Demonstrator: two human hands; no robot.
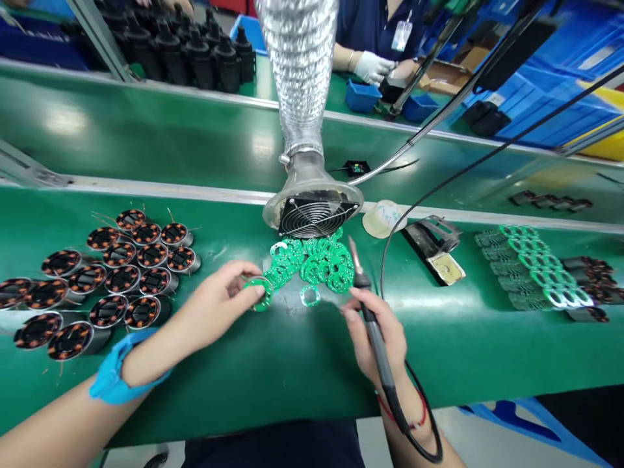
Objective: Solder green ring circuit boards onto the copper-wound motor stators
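Observation:
My left hand [221, 300] is closed in a pinch on a green ring-shaped circuit board [262, 294] at the left edge of a pile of such boards [312, 259]. My right hand [377, 331] grips a black soldering iron [373, 325] like a pen, its tip pointing up toward the pile. One loose green ring [310, 296] lies on the green table between my hands. A blue strap [113, 377] circles my left wrist.
Several copper-wound stators [110, 279] stand at the left. A fume-extractor fan [313, 211] on a silver duct sits behind the pile. An iron stand with sponge [435, 250] and finished assemblies [533, 273] lie right. A co-worker's gloved hand [373, 66] works across the far table.

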